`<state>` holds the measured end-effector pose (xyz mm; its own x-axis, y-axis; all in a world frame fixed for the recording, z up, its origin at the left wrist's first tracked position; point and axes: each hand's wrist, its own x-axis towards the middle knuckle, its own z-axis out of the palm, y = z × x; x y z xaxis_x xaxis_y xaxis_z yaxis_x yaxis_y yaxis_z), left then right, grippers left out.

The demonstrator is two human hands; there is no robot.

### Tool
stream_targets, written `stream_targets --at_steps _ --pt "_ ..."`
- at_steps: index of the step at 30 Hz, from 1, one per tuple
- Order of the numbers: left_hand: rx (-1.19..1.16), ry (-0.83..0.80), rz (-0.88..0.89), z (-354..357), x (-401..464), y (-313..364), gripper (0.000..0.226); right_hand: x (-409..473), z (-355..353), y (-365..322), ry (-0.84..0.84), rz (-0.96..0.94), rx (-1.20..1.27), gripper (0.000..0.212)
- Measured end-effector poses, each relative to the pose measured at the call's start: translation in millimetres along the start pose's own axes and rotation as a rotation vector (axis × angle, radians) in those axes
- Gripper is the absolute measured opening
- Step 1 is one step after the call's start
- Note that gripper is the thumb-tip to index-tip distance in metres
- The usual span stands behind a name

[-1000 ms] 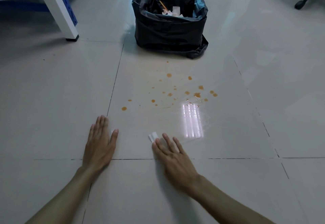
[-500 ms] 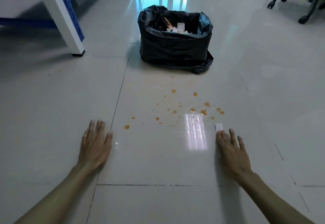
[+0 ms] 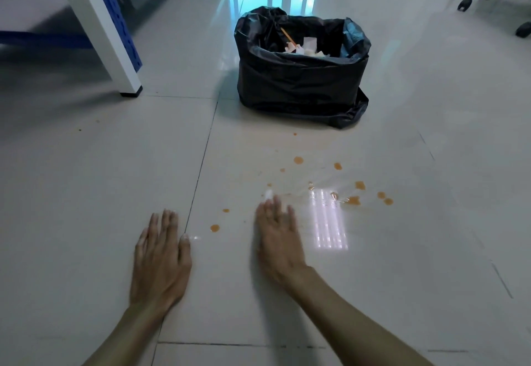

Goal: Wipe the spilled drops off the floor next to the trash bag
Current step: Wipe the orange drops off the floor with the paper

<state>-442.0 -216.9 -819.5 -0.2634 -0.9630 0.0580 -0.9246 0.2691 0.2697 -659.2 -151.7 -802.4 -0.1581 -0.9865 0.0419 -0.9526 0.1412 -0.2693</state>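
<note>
Wiping looks barely begun: right hand (image 3: 277, 232), at frame centre, presses a white tissue (image 3: 268, 193) flat under its fingers, left hand (image 3: 161, 259) lies released, and orange drops (image 3: 354, 200) still dot the floor (image 3: 86, 193) below the trash bag (image 3: 298, 84).

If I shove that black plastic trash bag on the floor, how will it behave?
The black plastic trash bag looks floppy: its walls crease and its base spreads. It probably slides easily on the glossy tiled floor. Holding only paper scraps, it seems light and would likely buckle.
</note>
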Motion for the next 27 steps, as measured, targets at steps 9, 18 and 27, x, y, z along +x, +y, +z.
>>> stream_targets --at_steps 9,18,27 --pt "-0.024 -0.008 0.017 0 2 -6 0.065 0 8 -53 -0.098 -0.422 -0.121 0.067" --pt "-0.04 -0.007 -0.002 -2 -1 -2 0.066 -74 -46 151 0.035 0.203 -0.325 0.061" --pt "-0.057 -0.006 -0.001 -2 -2 -4 0.065 -11 -27 62 0.002 0.345 -0.061 0.08"
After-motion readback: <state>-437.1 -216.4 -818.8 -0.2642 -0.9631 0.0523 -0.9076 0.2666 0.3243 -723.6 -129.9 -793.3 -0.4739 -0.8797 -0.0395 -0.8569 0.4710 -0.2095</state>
